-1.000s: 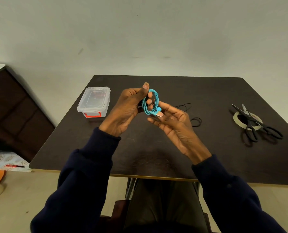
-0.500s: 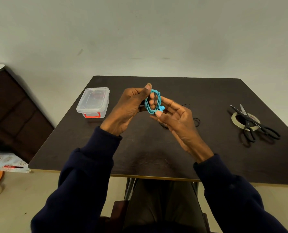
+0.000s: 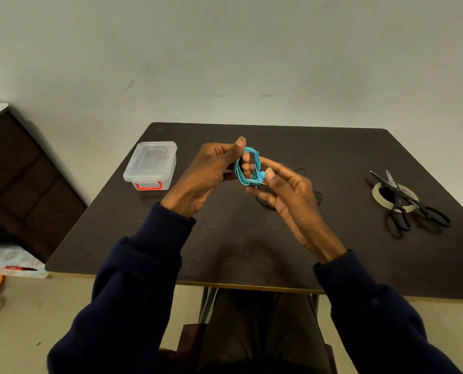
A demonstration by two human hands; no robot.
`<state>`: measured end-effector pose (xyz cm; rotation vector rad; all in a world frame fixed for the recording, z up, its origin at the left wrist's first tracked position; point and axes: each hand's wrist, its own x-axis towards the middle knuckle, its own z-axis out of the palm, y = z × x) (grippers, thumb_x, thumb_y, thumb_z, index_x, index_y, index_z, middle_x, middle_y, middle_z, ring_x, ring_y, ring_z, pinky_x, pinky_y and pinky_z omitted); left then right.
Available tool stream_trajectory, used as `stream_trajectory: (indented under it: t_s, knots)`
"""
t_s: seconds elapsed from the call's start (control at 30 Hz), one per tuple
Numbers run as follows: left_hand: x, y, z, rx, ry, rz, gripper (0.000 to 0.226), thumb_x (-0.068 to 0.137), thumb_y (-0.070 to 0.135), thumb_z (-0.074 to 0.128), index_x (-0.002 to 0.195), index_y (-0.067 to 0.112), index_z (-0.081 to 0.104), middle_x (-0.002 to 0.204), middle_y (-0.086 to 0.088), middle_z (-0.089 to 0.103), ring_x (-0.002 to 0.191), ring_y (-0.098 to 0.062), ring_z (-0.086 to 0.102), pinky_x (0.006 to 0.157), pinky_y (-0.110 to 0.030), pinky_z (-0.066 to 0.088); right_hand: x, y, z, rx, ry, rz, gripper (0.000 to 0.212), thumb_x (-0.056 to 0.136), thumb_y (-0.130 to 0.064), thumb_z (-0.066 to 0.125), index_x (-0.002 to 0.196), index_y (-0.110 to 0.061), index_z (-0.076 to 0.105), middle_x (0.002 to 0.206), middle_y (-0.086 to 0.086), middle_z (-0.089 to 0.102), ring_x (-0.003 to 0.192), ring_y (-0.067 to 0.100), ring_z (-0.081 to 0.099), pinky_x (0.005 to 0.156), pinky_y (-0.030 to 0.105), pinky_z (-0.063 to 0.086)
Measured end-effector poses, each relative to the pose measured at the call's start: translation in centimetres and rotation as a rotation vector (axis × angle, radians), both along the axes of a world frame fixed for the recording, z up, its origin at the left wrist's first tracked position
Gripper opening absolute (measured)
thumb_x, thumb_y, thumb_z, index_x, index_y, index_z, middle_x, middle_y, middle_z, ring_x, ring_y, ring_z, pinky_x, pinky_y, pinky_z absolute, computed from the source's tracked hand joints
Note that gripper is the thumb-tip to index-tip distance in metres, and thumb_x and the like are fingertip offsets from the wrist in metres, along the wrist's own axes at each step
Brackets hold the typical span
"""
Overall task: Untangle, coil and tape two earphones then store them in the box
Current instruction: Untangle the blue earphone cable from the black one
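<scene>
Two hands share the teal earphone coil (image 3: 248, 166) over the middle of the table (image 3: 252, 255): left hand (image 3: 206, 174) curled through its loop, right hand (image 3: 292, 203) pinching the plug end.

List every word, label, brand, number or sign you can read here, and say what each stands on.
No text is legible in this view.
Tape roll: faint reddish mark on its core, too blurred to read.
Clear plastic box: no label shows.
Scissors: no marking shows.
Blue earphone: no print shows.
</scene>
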<state>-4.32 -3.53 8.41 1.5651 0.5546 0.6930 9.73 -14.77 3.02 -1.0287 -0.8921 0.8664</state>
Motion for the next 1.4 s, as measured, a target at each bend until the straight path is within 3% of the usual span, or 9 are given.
stream_trajectory:
  t_s: [0.17,0.3,0.4,0.53,0.63,0.8,0.87,1.13,1.4]
  knots:
    - [0.2,0.8,0.0,0.023,0.081,-0.052,0.043,0.101,0.043,0.05,0.077,0.013,0.069,0.087,-0.01,0.07,0.094,-0.02,0.069,0.099,-0.041,0.055,2.1,-0.2,-1.1,-0.033,-0.038,-0.129,0.036,0.104,-0.022,0.052,0.133,-0.004,0.061,0.126,0.014,0.07,0.119,0.028,0.067,0.101,0.05,0.054]
    - [0.5,1.2,-0.4,-0.079,0.14,-0.09,0.048,0.099,0.044,0.053,0.093,-0.001,0.07,0.104,-0.02,0.072,0.1,-0.021,0.07,0.1,-0.04,0.054,2.7,0.1,-0.7,-0.063,-0.084,-0.115,0.029,0.1,-0.018,0.06,0.125,-0.004,0.067,0.12,0.011,0.074,0.114,0.026,0.07,0.099,0.047,0.056]
    - [0.8,1.4,-0.6,-0.165,0.175,-0.1,0.041,0.098,0.042,0.055,0.096,0.005,0.073,0.092,-0.006,0.075,0.091,-0.016,0.069,0.094,-0.035,0.052,2.7,0.9,0.0,-0.093,-0.232,-0.065,0.028,0.094,-0.016,0.071,0.121,-0.008,0.071,0.114,0.007,0.076,0.107,0.024,0.073,0.088,0.036,0.06]
    - [0.6,2.1,-1.0,-0.242,0.204,-0.067,0.035,0.096,0.041,0.06,0.096,0.008,0.072,0.092,-0.005,0.074,0.087,-0.013,0.066,0.082,-0.03,0.051,2.8,1.7,-0.1,-0.126,-0.262,-0.04,0.024,0.089,-0.01,0.075,0.113,-0.006,0.074,0.105,0.012,0.077,0.096,0.025,0.075,0.075,0.022,0.059]
    - [-0.1,2.6,-0.8,-0.181,0.308,-0.072,0.033,0.091,0.044,0.064,0.088,0.014,0.075,0.089,-0.002,0.074,0.086,-0.012,0.063,0.08,-0.03,0.047,2.8,1.8,-0.7,-0.138,-0.225,-0.019,0.019,0.088,-0.009,0.076,0.107,-0.006,0.076,0.098,0.012,0.078,0.081,0.014,0.073,0.067,0.018,0.056]
    - [-0.3,3.0,-0.7,-0.019,0.469,-0.089,0.024,0.079,0.041,0.074,0.086,0.019,0.08,0.092,-0.002,0.076,0.074,-0.005,0.059,0.07,-0.024,0.046,2.8,1.9,-1.8,-0.187,-0.212,-0.004,0.027,0.086,-0.01,0.078,0.111,0.0,0.074,0.098,0.013,0.077,0.081,0.012,0.073,0.066,0.017,0.054]
    - [-0.1,3.3,-0.9,0.059,0.497,-0.071,0.017,0.087,0.032,0.073,0.096,0.017,0.079,0.088,0.001,0.076,0.072,-0.004,0.062,0.069,-0.022,0.049,2.8,1.9,-2.0,-0.21,-0.211,-0.002,0.027,0.086,-0.012,0.079,0.111,-0.002,0.074,0.098,0.013,0.078,0.081,0.013,0.072,0.066,0.02,0.054]
    - [1.3,3.4,-1.6,0.197,0.502,-0.065,0.012,0.091,0.026,0.072,0.089,0.016,0.077,0.083,0.004,0.075,0.075,-0.005,0.065,0.065,-0.018,0.052,3.7,1.5,-2.4,-0.245,-0.181,-0.039,0.022,0.085,-0.013,0.08,0.106,-0.008,0.076,0.1,0.016,0.077,0.09,0.028,0.072,0.09,0.052,0.057]
    - [2.4,2.9,-1.3,0.175,0.411,-0.165,0.025,0.085,0.028,0.074,0.102,0.009,0.077,0.082,0.002,0.073,0.068,0.0,0.059,0.068,-0.02,0.049,4.7,0.9,-2.0,-0.168,-0.234,-0.07,0.032,0.085,-0.013,0.079,0.115,-0.005,0.073,0.103,0.007,0.078,0.096,0.021,0.076,0.072,0.023,0.059]
